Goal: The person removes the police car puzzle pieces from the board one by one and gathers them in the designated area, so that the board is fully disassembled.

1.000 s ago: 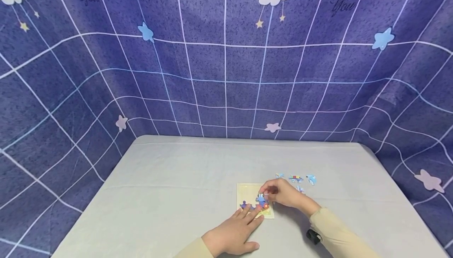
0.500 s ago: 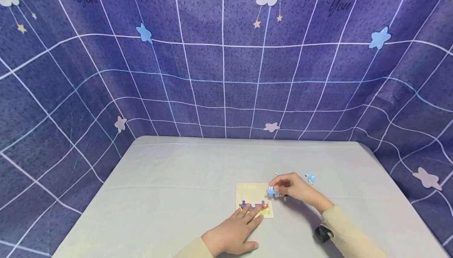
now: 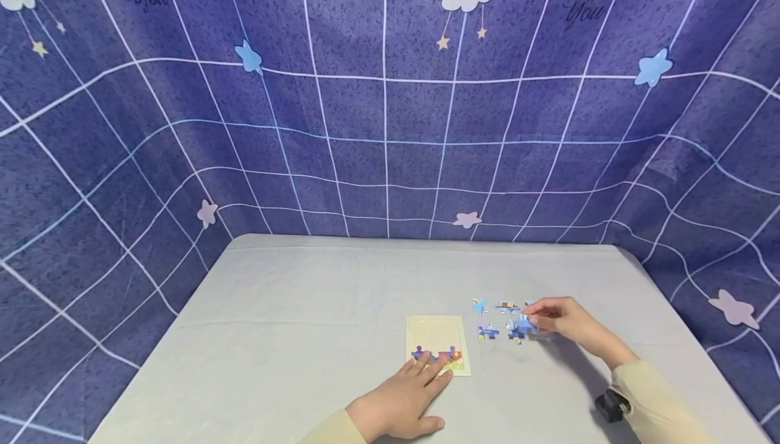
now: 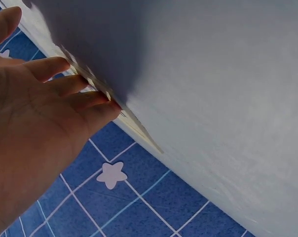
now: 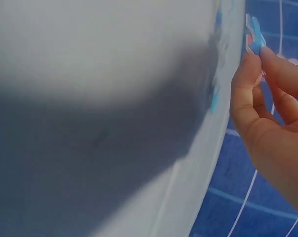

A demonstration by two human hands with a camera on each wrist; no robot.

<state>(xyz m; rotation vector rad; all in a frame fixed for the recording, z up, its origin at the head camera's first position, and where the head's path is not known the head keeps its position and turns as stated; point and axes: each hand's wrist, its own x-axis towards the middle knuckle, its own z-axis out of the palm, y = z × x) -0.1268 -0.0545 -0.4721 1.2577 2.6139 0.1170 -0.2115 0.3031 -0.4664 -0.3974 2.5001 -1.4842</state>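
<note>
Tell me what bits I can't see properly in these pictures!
Head view: part of the puzzle board, covered by the left grip.
Head view: drawings on the loose pieces, too small.
Left wrist view: the puzzle board's face, nearly edge-on behind the left grip.
Right wrist view: the face of the held piece, turned almost edge-on and partly behind the right grip.

The left hand [image 3: 396, 403] lies palm down, fingers [image 3: 440, 365] straight and slightly spread, its thumb [image 3: 431, 424] held apart on their near side. Over there, the right hand [image 3: 563, 319] pinches between thumb and forefinger, its wrist [image 3: 618, 352] trailing behind the fingertips.
</note>
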